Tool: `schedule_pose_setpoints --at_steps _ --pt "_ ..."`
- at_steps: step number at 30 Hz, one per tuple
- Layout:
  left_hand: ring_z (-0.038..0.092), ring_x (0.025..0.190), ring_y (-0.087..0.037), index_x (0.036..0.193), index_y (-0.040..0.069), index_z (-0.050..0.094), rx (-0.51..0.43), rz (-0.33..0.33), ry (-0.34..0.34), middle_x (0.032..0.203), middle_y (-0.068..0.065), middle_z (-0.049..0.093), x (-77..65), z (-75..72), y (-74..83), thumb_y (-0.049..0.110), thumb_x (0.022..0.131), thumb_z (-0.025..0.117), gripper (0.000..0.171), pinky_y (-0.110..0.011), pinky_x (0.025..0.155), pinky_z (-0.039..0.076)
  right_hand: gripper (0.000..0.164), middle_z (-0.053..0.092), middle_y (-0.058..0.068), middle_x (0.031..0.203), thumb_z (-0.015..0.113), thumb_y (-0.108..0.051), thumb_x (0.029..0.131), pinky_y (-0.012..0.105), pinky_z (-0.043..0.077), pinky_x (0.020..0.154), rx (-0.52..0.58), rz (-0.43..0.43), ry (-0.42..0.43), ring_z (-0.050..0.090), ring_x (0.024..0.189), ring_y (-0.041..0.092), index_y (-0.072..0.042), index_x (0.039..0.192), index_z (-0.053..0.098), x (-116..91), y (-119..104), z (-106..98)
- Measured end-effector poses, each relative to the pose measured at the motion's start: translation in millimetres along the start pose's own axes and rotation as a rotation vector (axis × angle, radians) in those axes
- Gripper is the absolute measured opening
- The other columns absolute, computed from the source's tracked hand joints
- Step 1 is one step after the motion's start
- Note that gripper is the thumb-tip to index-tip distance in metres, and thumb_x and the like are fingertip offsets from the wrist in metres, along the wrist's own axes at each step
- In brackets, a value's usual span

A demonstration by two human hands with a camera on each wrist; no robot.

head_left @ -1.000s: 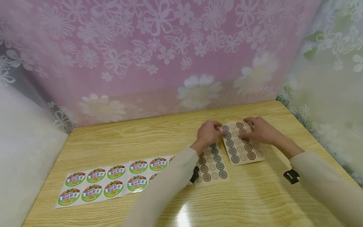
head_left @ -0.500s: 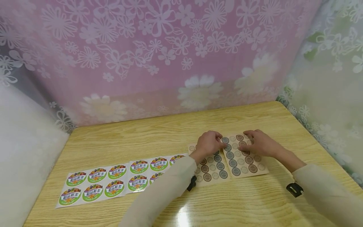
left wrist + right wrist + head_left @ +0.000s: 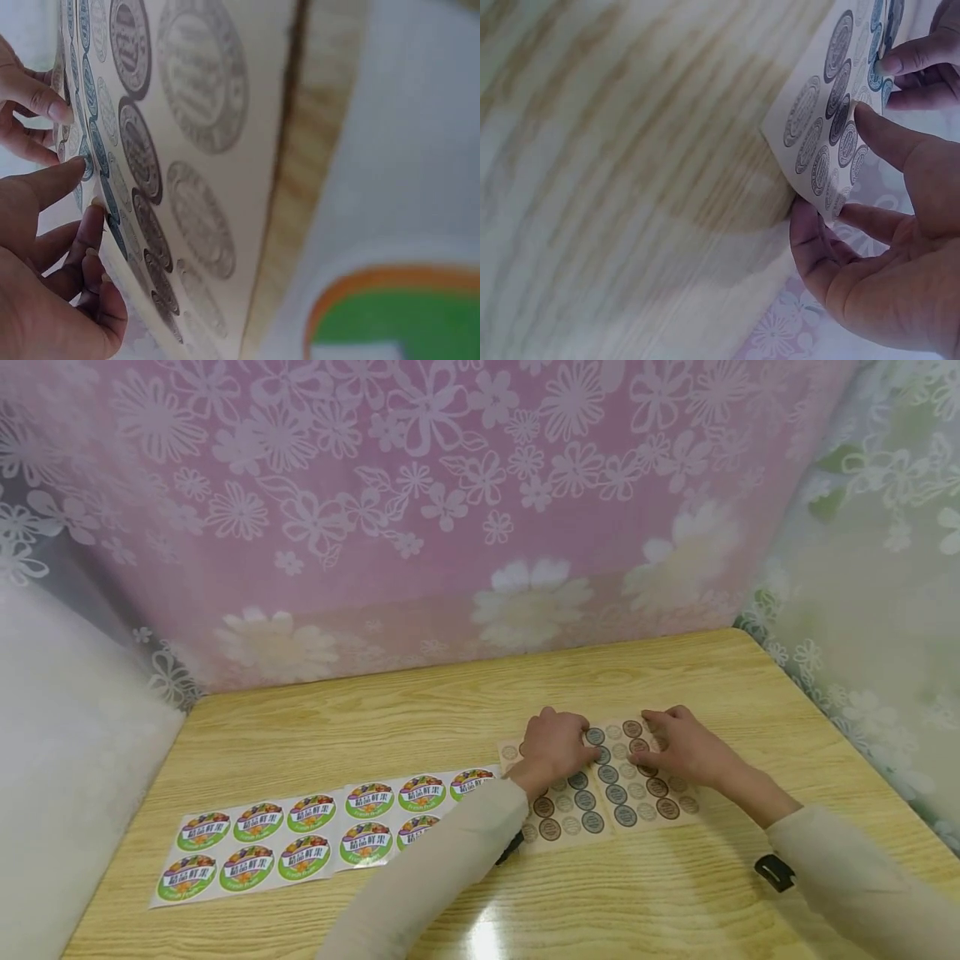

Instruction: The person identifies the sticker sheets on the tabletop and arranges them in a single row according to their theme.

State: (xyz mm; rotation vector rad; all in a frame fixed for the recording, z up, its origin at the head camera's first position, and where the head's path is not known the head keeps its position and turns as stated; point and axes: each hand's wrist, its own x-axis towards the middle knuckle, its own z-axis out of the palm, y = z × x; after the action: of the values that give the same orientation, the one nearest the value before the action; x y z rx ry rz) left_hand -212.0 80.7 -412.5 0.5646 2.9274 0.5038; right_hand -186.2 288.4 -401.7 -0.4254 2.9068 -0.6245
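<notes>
A kraft-paper sticker sheet [image 3: 627, 785] with columns of small round grey-blue, pale and brown labels lies at the right in the head view. My left hand [image 3: 557, 745] pinches its left edge near the far corner, thumb on top. On the opposite side, my right hand [image 3: 686, 747] has its thumb on the labels and fingers at the far right edge; in the right wrist view the fingers of this hand [image 3: 885, 255] curl at the sheet's corner [image 3: 810, 150]. A second, similar sticker sheet [image 3: 568, 839] lies flat alongside, partly hidden under my left hand and wrist.
Two white sheets of round fruit stickers, one at the far left [image 3: 217, 850] and one beside it [image 3: 378, 818], continue the row leftward. My left sleeve covers part of the nearer one. The wood-grain table [image 3: 337, 727] ends at a pink floral curtain [image 3: 420, 527].
Both hands have brought the right kraft sheet toward me, then slightly left. Its left edge now runs right along the second kraft sheet, where a wedge-shaped offset showed before.
</notes>
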Motion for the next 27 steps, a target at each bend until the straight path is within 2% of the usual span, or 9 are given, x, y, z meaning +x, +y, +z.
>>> schedule_pose_setpoints --at_steps 3,7,10,14,17,20,23,27 --pt "0.043 0.077 -0.015 0.092 0.027 0.071 0.085 0.054 0.028 0.077 0.009 0.057 0.8 -0.9 -0.3 0.047 0.086 0.067 0.022 -0.032 0.074 0.039 0.077 0.045 0.034 0.118 0.072 -0.034 0.086 0.053 0.044 0.081 -0.024 0.005 0.012 0.047 0.105 0.042 0.015 0.135 0.041 0 -1 1" --pt "0.042 0.079 -0.014 0.097 0.028 0.072 0.161 0.095 0.046 0.083 0.009 0.058 1.5 -1.9 -0.3 0.048 0.087 0.066 0.023 -0.035 0.082 0.039 0.071 0.044 0.035 0.121 0.070 -0.039 0.086 0.056 0.046 0.077 -0.083 0.023 0.022 0.048 0.105 0.049 0.011 0.132 0.049 0 -3 3" --pt "0.042 0.082 -0.014 0.101 0.029 0.072 0.180 0.101 0.044 0.087 0.009 0.058 1.9 -1.8 -0.2 0.047 0.088 0.065 0.024 -0.035 0.084 0.039 0.067 0.043 0.034 0.126 0.068 -0.042 0.087 0.058 0.046 0.073 -0.120 0.050 0.021 0.045 0.106 0.053 0.007 0.130 0.054 -1 -5 4" --pt "0.047 0.094 -0.015 0.113 0.030 0.069 0.213 0.086 0.040 0.100 0.008 0.059 1.1 -1.8 -2.6 0.048 0.091 0.060 0.030 -0.035 0.090 0.039 0.063 0.042 0.030 0.129 0.065 -0.043 0.088 0.056 0.047 0.067 -0.134 0.072 0.016 0.043 0.106 0.051 0.004 0.129 0.055 -2 -5 5" --pt "0.049 0.106 -0.016 0.123 0.031 0.064 0.213 0.067 0.039 0.113 0.007 0.057 -0.7 -5.3 -8.6 0.048 0.094 0.054 0.035 -0.036 0.094 0.039 0.060 0.042 0.030 0.129 0.062 -0.042 0.091 0.057 0.046 0.068 -0.136 0.068 0.014 0.043 0.107 0.050 0.003 0.129 0.055 0 -4 6" --pt "0.048 0.114 -0.017 0.129 0.029 0.060 0.170 0.056 0.048 0.122 0.006 0.055 -3.7 -11.9 -17.6 0.047 0.096 0.051 0.038 -0.036 0.095 0.040 0.055 0.043 0.031 0.129 0.058 -0.040 0.094 0.060 0.043 0.077 -0.149 0.061 0.012 0.041 0.111 0.051 0.003 0.129 0.055 0 -2 7" --pt "0.048 0.116 -0.019 0.132 0.026 0.058 0.116 0.052 0.068 0.126 0.003 0.053 -7.4 -19.8 -29.5 0.044 0.097 0.051 0.040 -0.038 0.095 0.040 0.053 0.044 0.032 0.129 0.055 -0.038 0.097 0.062 0.036 0.088 -0.157 0.045 0.013 0.038 0.118 0.049 0.004 0.129 0.054 -1 1 5" --pt "0.049 0.114 -0.020 0.134 0.023 0.056 0.089 0.059 0.100 0.126 0.001 0.052 -14.9 -28.5 -49.2 0.042 0.096 0.054 0.042 -0.039 0.094 0.041 0.053 0.041 0.032 0.131 0.053 -0.036 0.098 0.064 0.037 0.086 -0.139 0.041 0.043 0.038 0.116 0.052 0.005 0.132 0.051 -4 2 0"
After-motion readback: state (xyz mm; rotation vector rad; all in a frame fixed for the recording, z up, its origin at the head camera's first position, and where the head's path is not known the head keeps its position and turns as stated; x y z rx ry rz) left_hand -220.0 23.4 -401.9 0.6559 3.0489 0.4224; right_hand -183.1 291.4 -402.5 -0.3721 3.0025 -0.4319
